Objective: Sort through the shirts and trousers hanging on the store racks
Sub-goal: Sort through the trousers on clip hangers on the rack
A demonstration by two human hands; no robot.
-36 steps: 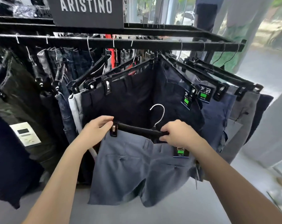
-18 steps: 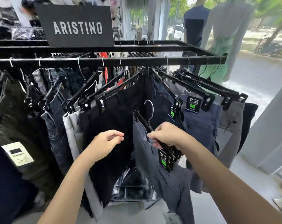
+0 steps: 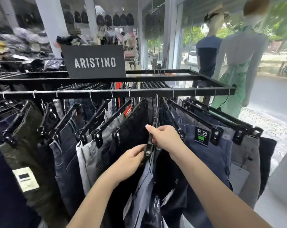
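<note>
Nearest the camera, both forearms are cut off by the frame edge.
Left hand (image 3: 131,160): curled fingers at the end clip of the hanger (image 3: 149,145); tips hidden behind it, so a pinch cannot be told.
Right hand (image 3: 165,139): clenched round the hanger, thumb up.
Grey-blue trousers (image 3: 144,186): hang edge-on from the hanger, between black pair (image 3: 132,129) and blue pair (image 3: 210,158); legs blurred.
Rail (image 3: 106,92): crowded.
Sign (image 3: 95,62): "ARISTINO".
Mannequins (image 3: 207,53): heads blurred.

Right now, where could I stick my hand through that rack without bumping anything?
Up top, the open frame right of the ARISTINO sign is bare between its bars. The front rail has free stretches between hooks toward the right. Below it's crowded: jeans pack the left, and the left hand and right hand grip a hanger in the middle.
</note>
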